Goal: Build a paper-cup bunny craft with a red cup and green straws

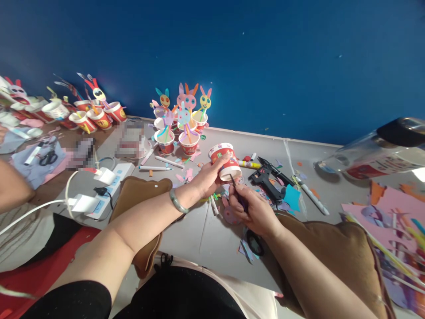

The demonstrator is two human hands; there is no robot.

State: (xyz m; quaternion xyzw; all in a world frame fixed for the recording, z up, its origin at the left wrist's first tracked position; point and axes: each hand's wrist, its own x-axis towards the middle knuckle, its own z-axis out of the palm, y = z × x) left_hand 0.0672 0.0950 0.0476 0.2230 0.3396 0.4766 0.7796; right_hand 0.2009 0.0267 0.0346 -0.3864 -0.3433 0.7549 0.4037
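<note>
My left hand is wrapped round a red and white paper cup, which is tilted with its white base toward me. In my right hand is a pair of dark-handled scissors, gripped around the middle with a handle loop sticking out below the palm. The scissors' narrow tip is at the cup's base; whether it has gone through I cannot tell. Under my hands lie paper scraps and a pink paper rabbit head.
Cups with paper rabbits stand by the blue wall. A black glue gun and markers lie right of my hands. A power strip, brown cushions, a clear bottle and coloured paper surround them. Another person's arm is at left.
</note>
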